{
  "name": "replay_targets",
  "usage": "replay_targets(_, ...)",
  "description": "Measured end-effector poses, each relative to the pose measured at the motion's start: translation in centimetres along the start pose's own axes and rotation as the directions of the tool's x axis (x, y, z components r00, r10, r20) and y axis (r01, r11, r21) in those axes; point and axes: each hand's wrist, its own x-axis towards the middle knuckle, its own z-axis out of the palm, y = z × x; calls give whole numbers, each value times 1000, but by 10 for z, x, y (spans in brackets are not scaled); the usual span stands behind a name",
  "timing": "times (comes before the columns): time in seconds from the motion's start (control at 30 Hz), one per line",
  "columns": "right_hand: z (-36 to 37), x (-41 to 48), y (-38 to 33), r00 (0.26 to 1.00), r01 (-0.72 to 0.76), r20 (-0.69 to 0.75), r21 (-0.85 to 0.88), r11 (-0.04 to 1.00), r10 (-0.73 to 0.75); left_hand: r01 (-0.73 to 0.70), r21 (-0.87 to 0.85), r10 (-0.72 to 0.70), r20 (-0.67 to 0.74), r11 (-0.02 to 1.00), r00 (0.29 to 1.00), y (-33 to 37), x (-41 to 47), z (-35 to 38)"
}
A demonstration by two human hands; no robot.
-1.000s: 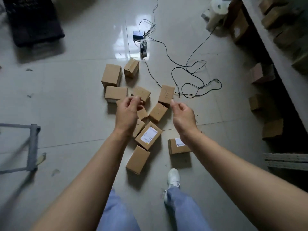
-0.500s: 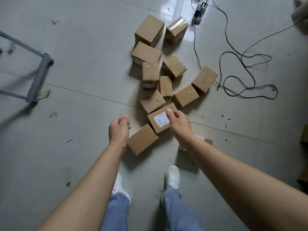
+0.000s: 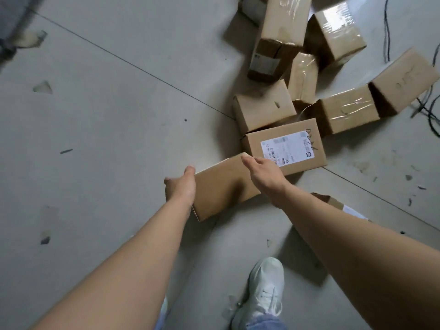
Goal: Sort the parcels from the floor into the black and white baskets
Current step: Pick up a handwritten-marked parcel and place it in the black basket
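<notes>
Just behind the plain parcel point(image 3: 221, 186), a labelled parcel point(image 3: 284, 147).

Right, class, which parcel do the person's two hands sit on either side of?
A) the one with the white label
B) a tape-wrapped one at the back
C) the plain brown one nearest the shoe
C: the left hand and right hand flank the plain brown parcel; the labelled parcel lies beyond it.

The left grip point(image 3: 179, 186) sat at the left end of a plain brown cardboard parcel point(image 3: 221, 186) on the grey floor point(image 3: 107, 139); the right grip point(image 3: 264, 172), fingers straight, reached over its right corner.
</notes>
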Motion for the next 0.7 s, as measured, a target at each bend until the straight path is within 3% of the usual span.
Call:
replay_targets(0.1, 20, 24, 16, 999, -29, 28, -63, 998, 31, 198, -189, -181, 102, 962, 978, -20, 25, 14)
replay_targets(0.17, 27, 35, 23, 997, -65, 22, -117, 991, 68, 275, -255, -217, 234, 927, 948, -26, 32, 19)
replay_targets(0.27, 31, 41, 27, 994, -108, 11, -155, 982, 112, 307, -292, -224, 285, 906, 932, -23, 33, 18)
replay_targets(0.53, 2, -5, -61, 996, -69, -71, -149, 986, 59, 164, -321, -113, 171, 933, 979, 50, -12, -48)
replay_targets(0.7, -44, -78, -164, 990, -1, -144, 56, 998, 9, -25, -401, 38, 25, 916, 999, 130, -88, -112)
